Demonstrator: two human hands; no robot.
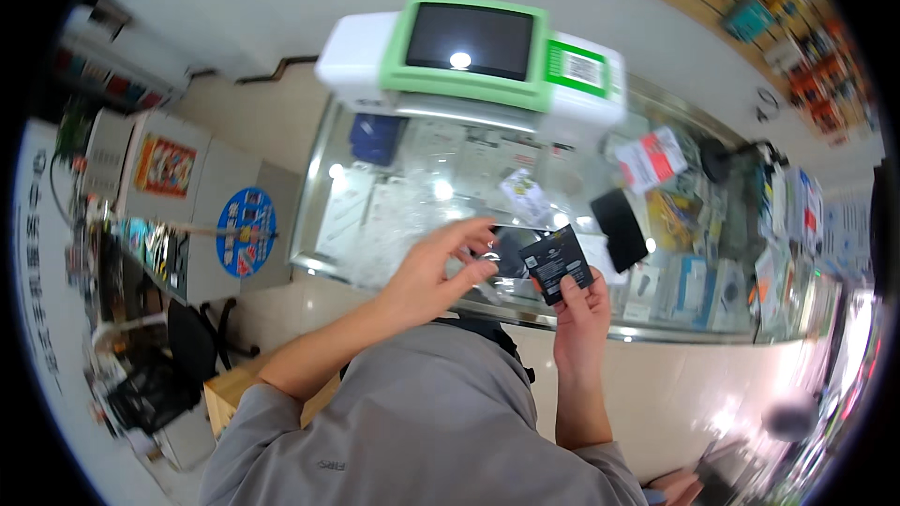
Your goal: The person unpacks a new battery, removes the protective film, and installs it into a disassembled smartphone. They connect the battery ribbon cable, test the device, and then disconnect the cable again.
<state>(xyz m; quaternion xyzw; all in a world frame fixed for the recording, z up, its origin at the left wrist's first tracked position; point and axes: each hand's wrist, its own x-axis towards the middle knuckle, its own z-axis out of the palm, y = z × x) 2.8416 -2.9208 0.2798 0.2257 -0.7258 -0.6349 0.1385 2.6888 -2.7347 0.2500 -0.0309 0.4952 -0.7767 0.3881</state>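
Note:
In my right hand is a flat black printed pack, like a phone battery or small box, gripped at its lower edge with the thumb on its face. My left hand is to the left of it, fingers and thumb apart and pointing toward the pack. Close to the left fingertips lies a dark item with shiny clear plastic, partly hidden by the pack; I cannot tell whether the fingers touch the plastic. Both hands are over the near edge of a glass counter.
A white and green machine with a dark screen stands at the counter's back. On the glass are a blue packet, a small white bag, a black rectangular panel and a red-and-white package. Several boxes show at right.

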